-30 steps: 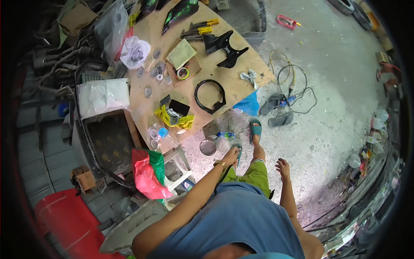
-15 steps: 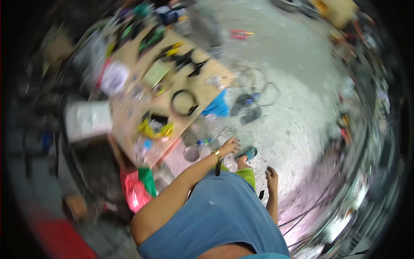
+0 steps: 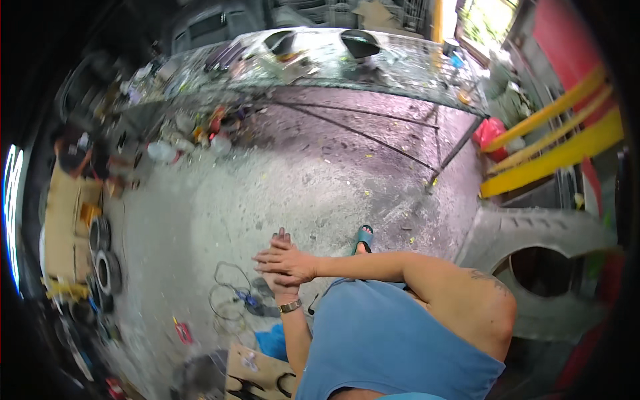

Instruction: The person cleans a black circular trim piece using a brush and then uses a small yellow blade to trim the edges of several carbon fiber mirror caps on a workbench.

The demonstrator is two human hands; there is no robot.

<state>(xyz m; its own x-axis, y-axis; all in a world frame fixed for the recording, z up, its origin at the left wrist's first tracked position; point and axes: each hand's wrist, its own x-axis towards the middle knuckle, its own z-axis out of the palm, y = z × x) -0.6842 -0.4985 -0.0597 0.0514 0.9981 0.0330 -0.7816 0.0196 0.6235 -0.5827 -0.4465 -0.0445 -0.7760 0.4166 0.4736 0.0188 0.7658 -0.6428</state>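
Note:
Both hands are together in front of my waist. My left hand (image 3: 283,236), with a metal watch (image 3: 291,307) on its wrist, points away from me, its fingers stretched out and partly covered. Across it lies my right hand (image 3: 293,263), its fingers extended to the left and touching the left hand. I see no object in either one. The right forearm reaches across from the right. Past the hands, on the floor, are a looped cable (image 3: 230,293) with a blue part and dark slippers beside it.
A long cluttered table (image 3: 373,95) on metal legs spans the far side. At right are yellow bars (image 3: 553,160) and a grey panel (image 3: 487,267) with a round opening. Tires (image 3: 107,273) and a seated person (image 3: 80,157) are at left. A wooden board (image 3: 260,370) lies near bottom.
My view has swung right, from the wooden board with tools to the long table. My hands, earlier apart, have come together, right over left.

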